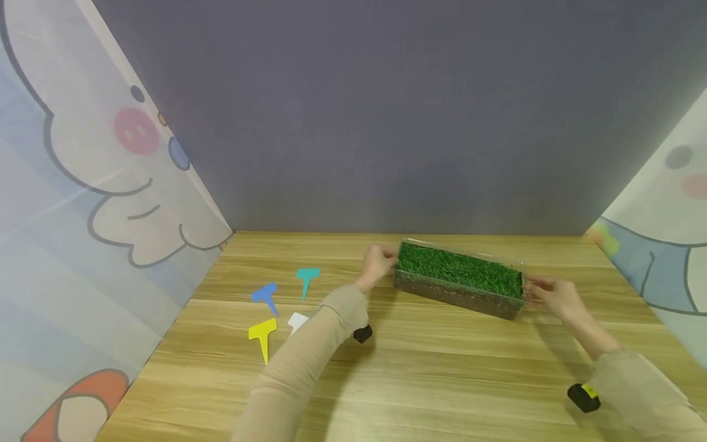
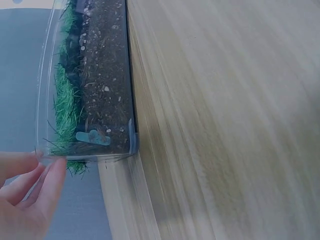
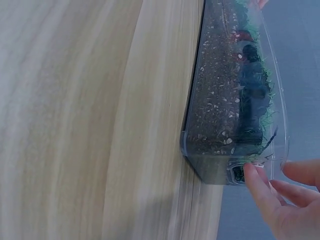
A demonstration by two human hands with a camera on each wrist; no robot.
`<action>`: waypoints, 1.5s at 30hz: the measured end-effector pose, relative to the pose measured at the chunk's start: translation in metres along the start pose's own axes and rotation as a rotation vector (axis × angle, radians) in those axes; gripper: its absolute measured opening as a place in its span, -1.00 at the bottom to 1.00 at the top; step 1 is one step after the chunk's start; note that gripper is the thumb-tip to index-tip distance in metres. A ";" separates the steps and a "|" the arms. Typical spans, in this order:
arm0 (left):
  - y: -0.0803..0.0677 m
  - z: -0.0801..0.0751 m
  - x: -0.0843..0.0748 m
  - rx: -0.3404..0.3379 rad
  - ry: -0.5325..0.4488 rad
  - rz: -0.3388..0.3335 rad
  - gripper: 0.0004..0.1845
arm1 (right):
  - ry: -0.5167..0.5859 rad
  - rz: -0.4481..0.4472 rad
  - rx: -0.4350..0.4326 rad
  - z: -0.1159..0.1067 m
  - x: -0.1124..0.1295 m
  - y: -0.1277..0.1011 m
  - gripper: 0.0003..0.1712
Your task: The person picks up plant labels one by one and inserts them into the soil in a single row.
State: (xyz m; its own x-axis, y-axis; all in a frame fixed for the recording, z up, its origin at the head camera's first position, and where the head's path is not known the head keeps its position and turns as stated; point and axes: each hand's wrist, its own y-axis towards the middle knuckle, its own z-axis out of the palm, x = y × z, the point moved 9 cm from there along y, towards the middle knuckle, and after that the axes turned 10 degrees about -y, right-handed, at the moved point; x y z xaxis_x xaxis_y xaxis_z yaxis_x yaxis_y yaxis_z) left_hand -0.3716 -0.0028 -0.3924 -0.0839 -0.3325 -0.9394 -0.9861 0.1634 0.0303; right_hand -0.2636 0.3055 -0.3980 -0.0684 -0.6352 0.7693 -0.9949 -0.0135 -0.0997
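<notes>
A long clear plastic planter box (image 1: 459,296) stands at an angle toward the back of the table, its right end nearer to me. Dark soil (image 3: 215,100) shows through its walls, with green grass (image 1: 458,267) on top. My left hand (image 1: 377,265) holds the left end, fingertips at the upper rim in the left wrist view. At the opposite end, my right hand (image 1: 558,299) grips the box, thumb at the rim and fingers against the end wall (image 3: 210,167). A small teal patch (image 2: 93,137) shows low inside the wall near my left hand.
T-shaped plant labels lie left of my left arm: blue (image 1: 266,293), teal (image 1: 307,277), yellow (image 1: 263,331) and white (image 1: 297,321), the white one partly hidden by the sleeve. A grey panel (image 1: 409,123) rises behind the wooden table (image 1: 431,368); printed curtains (image 1: 50,245) flank it.
</notes>
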 end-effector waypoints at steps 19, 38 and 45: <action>0.008 -0.001 0.013 0.113 -0.200 -0.077 -0.75 | 0.067 0.078 0.004 0.002 -0.001 0.000 -0.46; 0.007 -0.002 0.005 0.152 -0.206 -0.103 -0.75 | 0.135 0.099 -0.019 0.001 -0.010 0.006 -0.40; 0.026 0.001 0.030 0.180 -0.246 -0.067 -0.82 | 0.118 0.103 -0.040 0.000 -0.002 0.002 -0.46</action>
State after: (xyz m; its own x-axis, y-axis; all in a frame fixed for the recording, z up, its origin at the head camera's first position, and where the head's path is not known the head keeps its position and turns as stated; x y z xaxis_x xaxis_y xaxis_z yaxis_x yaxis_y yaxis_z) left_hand -0.3994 -0.0075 -0.4206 0.0396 -0.1171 -0.9923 -0.9451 0.3180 -0.0752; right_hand -0.2656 0.3065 -0.3995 -0.1757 -0.5366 0.8253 -0.9843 0.0794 -0.1579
